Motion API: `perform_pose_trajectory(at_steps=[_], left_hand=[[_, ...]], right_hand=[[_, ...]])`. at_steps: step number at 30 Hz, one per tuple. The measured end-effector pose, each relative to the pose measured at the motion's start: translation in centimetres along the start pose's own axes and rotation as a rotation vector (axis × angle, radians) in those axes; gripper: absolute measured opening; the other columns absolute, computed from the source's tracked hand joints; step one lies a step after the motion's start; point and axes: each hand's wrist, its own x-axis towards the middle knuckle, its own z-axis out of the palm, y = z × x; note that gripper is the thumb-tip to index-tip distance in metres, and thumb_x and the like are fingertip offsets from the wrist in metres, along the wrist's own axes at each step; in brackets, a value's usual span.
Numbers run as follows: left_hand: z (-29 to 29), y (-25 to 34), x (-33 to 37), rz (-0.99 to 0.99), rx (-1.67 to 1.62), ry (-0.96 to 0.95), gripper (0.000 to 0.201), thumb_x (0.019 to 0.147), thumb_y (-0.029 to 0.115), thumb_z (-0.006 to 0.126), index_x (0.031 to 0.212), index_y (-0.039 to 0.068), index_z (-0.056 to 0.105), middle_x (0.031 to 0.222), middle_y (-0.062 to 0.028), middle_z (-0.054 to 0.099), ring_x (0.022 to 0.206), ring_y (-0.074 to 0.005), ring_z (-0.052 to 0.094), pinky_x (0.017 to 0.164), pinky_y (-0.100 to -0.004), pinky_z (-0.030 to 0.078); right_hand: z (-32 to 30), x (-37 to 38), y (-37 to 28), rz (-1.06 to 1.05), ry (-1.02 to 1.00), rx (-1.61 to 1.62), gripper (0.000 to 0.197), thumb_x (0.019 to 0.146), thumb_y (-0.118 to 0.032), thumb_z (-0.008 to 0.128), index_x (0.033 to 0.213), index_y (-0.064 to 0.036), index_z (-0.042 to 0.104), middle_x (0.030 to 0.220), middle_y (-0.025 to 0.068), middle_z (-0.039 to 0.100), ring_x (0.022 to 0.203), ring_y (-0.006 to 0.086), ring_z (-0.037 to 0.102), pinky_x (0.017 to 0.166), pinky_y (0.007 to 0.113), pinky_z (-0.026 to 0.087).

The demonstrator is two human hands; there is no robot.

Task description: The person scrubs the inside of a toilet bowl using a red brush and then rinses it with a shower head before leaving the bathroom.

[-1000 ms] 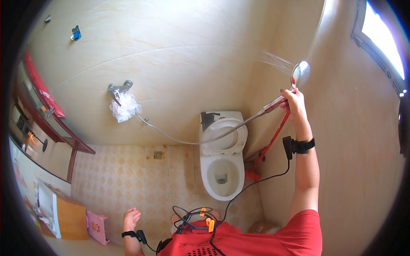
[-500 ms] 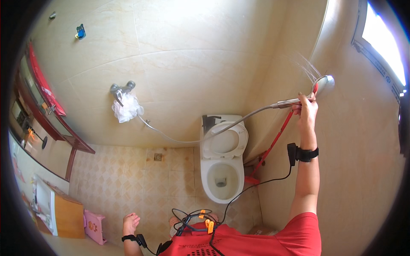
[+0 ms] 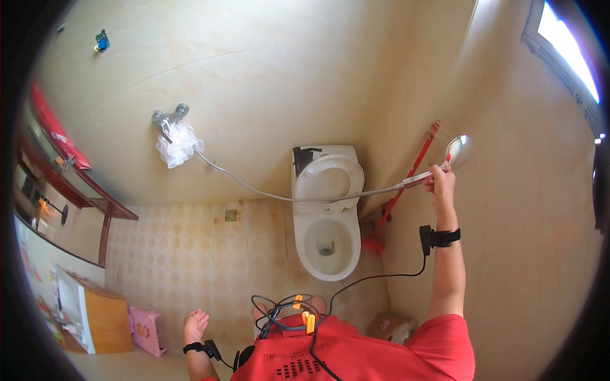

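Observation:
My right hand (image 3: 441, 184), arm stretched out to the right, is wrapped round the handle of a shiny chrome shower head (image 3: 459, 152). The head is raised close to the right wall, and its grey hose (image 3: 273, 197) sags across above the toilet to the chrome mixer tap (image 3: 170, 117) on the far wall. Hanging from that tap is a white mesh bath puff (image 3: 179, 145). Low on the left, my left hand (image 3: 196, 322) is held above the floor with loosely bent fingers and nothing in it.
A white toilet (image 3: 327, 247) stands with its lid up. Behind my right hand, a red long-handled tool (image 3: 413, 168) leans on the wall. A floor drain (image 3: 230, 215), a pink stool (image 3: 146, 331), a washbasin cabinet (image 3: 105, 320) and an open door are leftward. Black cables (image 3: 279, 311) lie over my chest.
My right hand and the shower head have come lower and slightly left. The water spray seen before is no longer distinct. The whole view has shifted a little; my left hand stays low.

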Motion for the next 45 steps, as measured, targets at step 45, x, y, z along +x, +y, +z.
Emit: perform_pose_trajectory(at_steps=[45], left_hand=[[-1.9,-0.5,-0.9,-0.107,0.129,-0.008,0.038,0.086,0.022,0.060,0.119,0.007,0.049,0.118,-0.0133,0.055,0.107,-0.0284,0.055,0.091,-0.0402,0.041]], right_hand=[[-13.6,-15.3,34.2,0.739,0.467,0.428,0.015,0.079,-0.012,0.060,0.076,-0.0022,0.048,0.060,0.0076,0.049,0.048,0.0173,0.052,0.041,0.021,0.046]])
